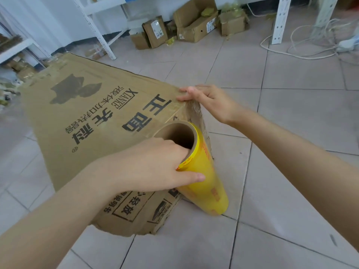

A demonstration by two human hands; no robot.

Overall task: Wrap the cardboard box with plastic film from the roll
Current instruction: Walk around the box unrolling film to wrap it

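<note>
Left arm (58, 220): bare from the wrist to the picture's edge.
Right arm (291, 152): bare along its whole visible length.
Left hand (153, 166): bare; short, plain thumbnail.
Right hand (209, 102): bare.

Left hand (155, 164) gripping roll (206, 177), right hand (209, 101) on box (87, 117) corner

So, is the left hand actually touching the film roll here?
Touching. The head view shows the left hand gripping the film roll: fingers tucked into its cardboard core, thumb across the yellow outside.
</note>
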